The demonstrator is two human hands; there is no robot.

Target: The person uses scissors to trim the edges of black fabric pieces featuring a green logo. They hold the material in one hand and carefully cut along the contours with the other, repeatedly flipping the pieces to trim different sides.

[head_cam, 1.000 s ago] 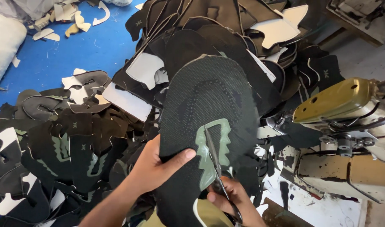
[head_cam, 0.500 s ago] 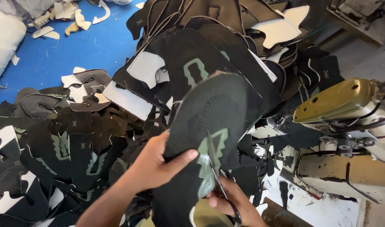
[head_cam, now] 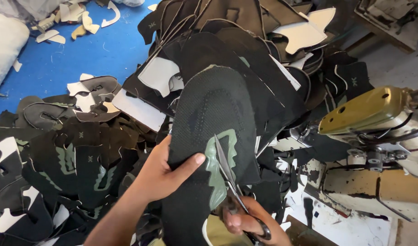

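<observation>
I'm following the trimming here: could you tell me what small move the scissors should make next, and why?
Probably close the scissors in the right hand: their blades are parted over the green patch on the black knit shoe upper, which the left hand grips steady.

One pair of scissors (head_cam: 227, 175), one sewing machine (head_cam: 377, 150) — and dozens of black shoe uppers (head_cam: 81, 159) (too heaped to count).

The near shoe upper (head_cam: 213, 118) is black knit with a grey-green patch; the floor (head_cam: 81, 54) at far left is blue; the sewing machine (head_cam: 377, 136) at right is olive-gold and cream.
</observation>
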